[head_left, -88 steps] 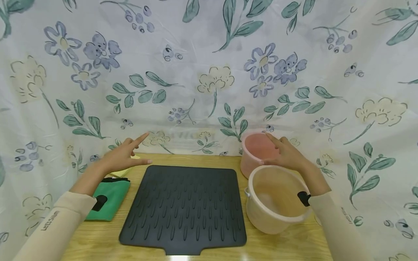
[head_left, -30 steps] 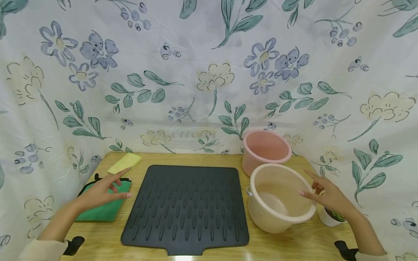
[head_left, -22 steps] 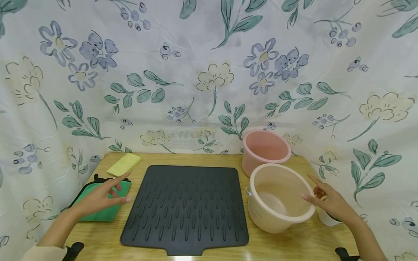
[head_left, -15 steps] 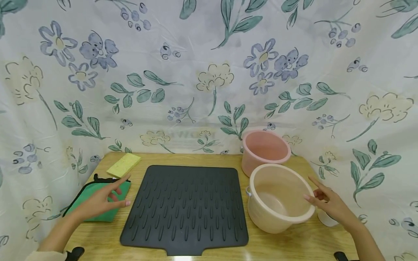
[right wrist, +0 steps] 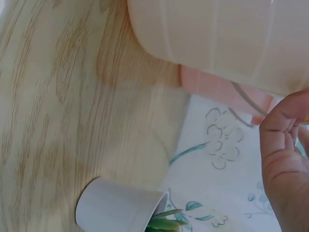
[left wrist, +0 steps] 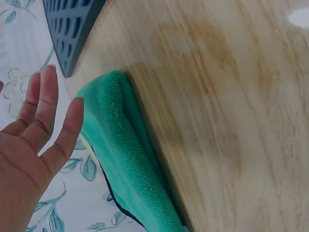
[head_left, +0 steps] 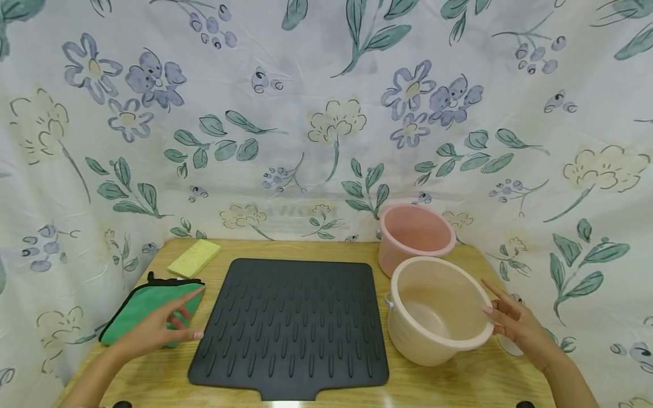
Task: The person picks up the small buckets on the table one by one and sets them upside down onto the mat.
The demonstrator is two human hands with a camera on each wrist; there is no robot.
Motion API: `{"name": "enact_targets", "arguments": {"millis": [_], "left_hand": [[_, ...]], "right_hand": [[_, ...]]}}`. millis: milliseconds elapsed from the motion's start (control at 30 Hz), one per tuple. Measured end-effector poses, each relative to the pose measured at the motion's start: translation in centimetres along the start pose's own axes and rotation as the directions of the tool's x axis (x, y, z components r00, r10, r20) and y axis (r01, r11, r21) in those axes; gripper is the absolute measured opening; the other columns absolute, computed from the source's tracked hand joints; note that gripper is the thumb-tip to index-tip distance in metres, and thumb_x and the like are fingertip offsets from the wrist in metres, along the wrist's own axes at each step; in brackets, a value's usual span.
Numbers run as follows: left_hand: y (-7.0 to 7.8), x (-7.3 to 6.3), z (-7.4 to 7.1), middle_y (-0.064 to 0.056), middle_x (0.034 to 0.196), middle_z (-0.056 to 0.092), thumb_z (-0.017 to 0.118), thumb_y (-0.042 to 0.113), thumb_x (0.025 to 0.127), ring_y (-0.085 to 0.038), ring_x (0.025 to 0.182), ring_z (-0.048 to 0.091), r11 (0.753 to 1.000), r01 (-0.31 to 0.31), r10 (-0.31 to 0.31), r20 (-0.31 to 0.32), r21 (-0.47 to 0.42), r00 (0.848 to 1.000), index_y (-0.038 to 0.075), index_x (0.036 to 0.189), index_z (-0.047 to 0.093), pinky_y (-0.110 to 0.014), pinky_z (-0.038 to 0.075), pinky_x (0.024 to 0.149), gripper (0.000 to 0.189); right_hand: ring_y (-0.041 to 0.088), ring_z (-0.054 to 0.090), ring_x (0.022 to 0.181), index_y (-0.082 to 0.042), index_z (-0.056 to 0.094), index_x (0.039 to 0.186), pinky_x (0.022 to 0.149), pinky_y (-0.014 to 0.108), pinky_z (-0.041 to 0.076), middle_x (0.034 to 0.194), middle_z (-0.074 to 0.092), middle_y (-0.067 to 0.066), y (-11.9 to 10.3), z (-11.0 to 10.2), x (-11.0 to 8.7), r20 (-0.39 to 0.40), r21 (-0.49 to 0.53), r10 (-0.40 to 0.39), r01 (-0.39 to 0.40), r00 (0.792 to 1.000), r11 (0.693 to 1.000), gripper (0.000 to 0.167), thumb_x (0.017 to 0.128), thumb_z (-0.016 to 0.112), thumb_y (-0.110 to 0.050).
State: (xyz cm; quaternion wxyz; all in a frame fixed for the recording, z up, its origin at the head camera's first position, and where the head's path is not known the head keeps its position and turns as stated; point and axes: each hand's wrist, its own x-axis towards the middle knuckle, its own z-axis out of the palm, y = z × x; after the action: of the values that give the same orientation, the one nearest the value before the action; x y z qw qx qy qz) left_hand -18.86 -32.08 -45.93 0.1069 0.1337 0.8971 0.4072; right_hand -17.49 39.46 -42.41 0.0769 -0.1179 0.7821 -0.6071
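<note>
My left hand [head_left: 155, 328] hovers over a folded green cloth [head_left: 138, 303] with black edging, index finger and thumb spread apart. In the left wrist view the green cloth [left wrist: 120, 140] lies beside that hand [left wrist: 29, 150], whose palm holds nothing. At the right, my right hand [head_left: 517, 326] is at the side of a cream bucket [head_left: 423, 345], thumb tip right at the rim and index finger pointing forward. In the right wrist view the hand [right wrist: 285, 159] overlaps the lower edge of the cream bucket [right wrist: 207, 38], its fingertips partly out of frame.
Between the hands a black ribbed mat [head_left: 288, 323] lies on the wooden table [head_left: 347, 394]. A pink bucket [head_left: 395, 258] stands behind the cream one. A yellow sponge cloth [head_left: 194, 258] lies at the back left. A small white plant pot [right wrist: 116, 205] stands at the right. A floral curtain [head_left: 285, 158] hangs behind.
Both hands have come down and apart from over the mat's far corners. The left has drawn back over the green cloth; the right has moved outward beside the cream bucket.
</note>
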Motion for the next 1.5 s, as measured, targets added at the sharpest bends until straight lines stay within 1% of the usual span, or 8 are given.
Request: {"name": "enact_targets", "arguments": {"millis": [133, 300, 433, 633, 867, 1033, 1267, 1500], "left_hand": [[-0.4, -0.2, 0.4, -0.019, 0.106, 0.054, 0.072, 0.023, 0.091, -0.009, 0.073, 0.055, 1.000, -0.010, 0.010, 0.014, -0.009, 1.000, 0.011, 0.159, 0.021, -0.029, 0.048, 0.058, 0.087], [-1.5, -0.4, 1.0, -0.011, 0.092, 0.054, 0.073, 0.019, 0.091, -0.004, 0.059, 0.048, 0.997, -0.060, 0.063, 0.061, -0.040, 0.996, 0.022, 0.160, 0.020, -0.026, 0.044, 0.052, 0.087], [-2.5, -0.5, 1.4, -0.006, 0.087, 0.054, 0.074, 0.019, 0.090, -0.002, 0.056, 0.046, 0.995, -0.075, 0.082, 0.093, -0.071, 0.992, 0.027, 0.159, 0.023, -0.026, 0.045, 0.049, 0.087], [-3.5, -0.9, 1.7, -0.004, 0.083, 0.053, 0.073, 0.016, 0.090, 0.000, 0.056, 0.044, 0.991, -0.096, 0.105, 0.103, -0.094, 0.989, 0.015, 0.158, 0.026, -0.026, 0.045, 0.046, 0.083], [-3.8, -1.0, 1.8, 0.000, 0.080, 0.055, 0.074, 0.018, 0.089, 0.000, 0.056, 0.045, 0.990, -0.109, 0.118, 0.095, -0.089, 0.988, 0.001, 0.155, 0.029, -0.026, 0.044, 0.046, 0.081], [-3.7, -1.3, 2.2, 0.003, 0.076, 0.054, 0.077, 0.021, 0.087, 0.000, 0.062, 0.047, 0.994, -0.094, 0.098, 0.084, -0.059, 0.992, -0.009, 0.150, 0.032, -0.024, 0.042, 0.050, 0.082], [-3.6, -1.7, 2.9, 0.007, 0.070, 0.049, 0.078, 0.027, 0.086, 0.002, 0.059, 0.043, 0.998, -0.065, 0.066, 0.078, -0.018, 0.995, -0.009, 0.147, 0.037, -0.022, 0.038, 0.049, 0.082], [-4.3, -1.7, 3.4, 0.012, 0.066, 0.045, 0.078, 0.027, 0.085, 0.003, 0.056, 0.040, 0.994, -0.111, 0.111, 0.059, -0.004, 0.992, -0.008, 0.145, 0.042, -0.022, 0.035, 0.048, 0.078]], "right_hand": [[0.009, 0.062, 0.093, -0.031, 0.022, 0.159, 0.081, 0.030, 0.057, 0.105, 0.053, -0.002, 0.1, -0.1, 0.0, 0.053, 0.129, -0.045, 0.037, 0.998, 0.991, 0.063, 0.105, 0.039, -0.002], [0.011, 0.066, 0.100, -0.026, 0.023, 0.159, 0.085, 0.029, 0.056, 0.115, 0.061, -0.001, 0.3, -0.1, 0.0, 0.096, 0.214, -0.076, 0.054, 0.992, 0.975, 0.064, 0.104, 0.037, 0.002], [0.014, 0.067, 0.106, -0.029, 0.030, 0.157, 0.086, 0.030, 0.057, 0.124, 0.064, -0.001, 0.4, -0.2, 0.2, 0.122, 0.280, -0.096, 0.059, 0.988, 0.958, 0.063, 0.104, 0.036, 0.005], [0.017, 0.066, 0.113, -0.027, 0.032, 0.156, 0.086, 0.032, 0.057, 0.138, 0.060, -0.007, 0.3, -0.2, 0.3, 0.157, 0.347, -0.120, 0.059, 0.980, 0.936, 0.063, 0.103, 0.034, 0.007], [0.018, 0.067, 0.112, -0.030, 0.042, 0.151, 0.083, 0.031, 0.058, 0.137, 0.061, -0.005, 0.2, 0.0, 0.2, 0.161, 0.382, -0.133, 0.062, 0.978, 0.922, 0.063, 0.102, 0.034, 0.009], [0.019, 0.066, 0.114, -0.031, 0.044, 0.149, 0.085, 0.031, 0.057, 0.139, 0.059, -0.003, 0.2, 0.1, 0.2, 0.185, 0.446, -0.139, 0.043, 0.973, 0.894, 0.064, 0.102, 0.032, 0.010], [0.021, 0.067, 0.111, -0.031, 0.036, 0.154, 0.086, 0.030, 0.057, 0.140, 0.058, 0.002, 0.4, 0.0, 0.1, 0.237, 0.508, -0.166, 0.024, 0.957, 0.861, 0.067, 0.102, 0.028, 0.011], [0.025, 0.069, 0.106, -0.033, 0.036, 0.154, 0.087, 0.032, 0.057, 0.130, 0.063, 0.013, 0.9, 0.1, 0.2, 0.311, 0.599, -0.195, -0.032, 0.930, 0.800, 0.070, 0.102, 0.022, 0.012]]}}
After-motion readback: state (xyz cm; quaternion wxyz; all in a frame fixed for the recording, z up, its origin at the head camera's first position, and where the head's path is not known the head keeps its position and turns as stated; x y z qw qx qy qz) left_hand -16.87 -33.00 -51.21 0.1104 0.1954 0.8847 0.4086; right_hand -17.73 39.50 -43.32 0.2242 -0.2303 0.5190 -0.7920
